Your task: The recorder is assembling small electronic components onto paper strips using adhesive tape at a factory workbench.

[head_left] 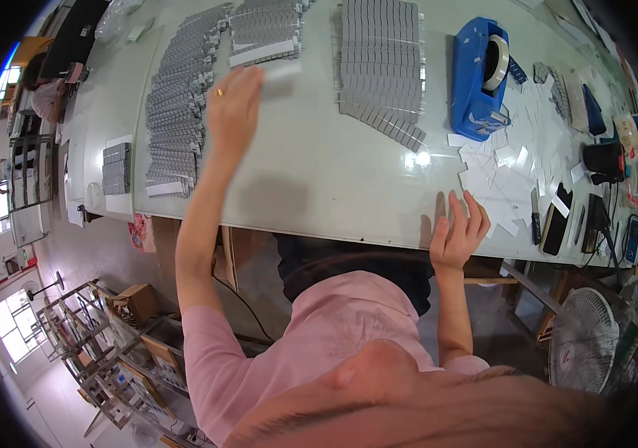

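My left hand [236,104], a ring on one finger, reaches over the far left of the table. Its fingers are closed on a white strip [283,71], smeared by motion. Just beyond it lies a bundle of grey segmented strips [266,26] with a white strip [263,52] across its near end. A long row of similar grey bundles [173,104] runs beside my left wrist. At the front edge of the table, my right hand [459,230] is open and its fingers are spread. It holds nothing and is near scattered white paper pieces [494,183].
Grey strips [380,60] lie at the far middle, beside a blue tape dispenser [475,82]. A phone [556,224], a knife [535,216] and a black cup [604,160] are on the right. A fan [584,340] stands below the table. A smaller grey stack [116,168] sits left.
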### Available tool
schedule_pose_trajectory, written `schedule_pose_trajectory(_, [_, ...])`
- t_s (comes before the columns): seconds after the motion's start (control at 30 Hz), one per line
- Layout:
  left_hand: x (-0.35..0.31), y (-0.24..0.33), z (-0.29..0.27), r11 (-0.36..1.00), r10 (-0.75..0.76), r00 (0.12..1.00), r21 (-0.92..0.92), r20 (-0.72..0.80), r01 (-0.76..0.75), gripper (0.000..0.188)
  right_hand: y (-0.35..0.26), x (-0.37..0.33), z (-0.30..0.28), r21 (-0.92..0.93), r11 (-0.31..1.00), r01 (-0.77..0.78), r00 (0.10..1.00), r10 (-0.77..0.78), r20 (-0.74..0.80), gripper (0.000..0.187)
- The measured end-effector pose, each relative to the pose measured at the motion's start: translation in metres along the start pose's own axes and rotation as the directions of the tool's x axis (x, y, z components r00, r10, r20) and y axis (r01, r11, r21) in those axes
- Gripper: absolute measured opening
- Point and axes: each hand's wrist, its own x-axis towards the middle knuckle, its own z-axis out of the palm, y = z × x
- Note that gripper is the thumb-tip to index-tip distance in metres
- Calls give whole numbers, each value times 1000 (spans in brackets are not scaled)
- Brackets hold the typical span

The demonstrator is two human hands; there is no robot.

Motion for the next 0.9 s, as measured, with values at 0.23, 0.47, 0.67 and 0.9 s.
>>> schedule_pose_trajectory(0.23, [19,-67,38,970,60,996,234,67,-74,31,-3,1,1,-6,1000,16,1000,-17,-8,35])
schedule_pose_trajectory(0.47, [-26,19,-13,996,-72,963,77,261,53,55,-23,27,4,54,998,17,989,-24,147,40])
schedule_pose_trajectory(0.67, [-73,120,-46,967,31,943,-247,333,55,57,-49,71,44,90,991,102,966,-120,231,48])
schedule_pose_trajectory(0.9, [-94,158,-57,954,-53,919,-252,391,162,51,-50,62,41,38,985,171,959,-175,221,46])
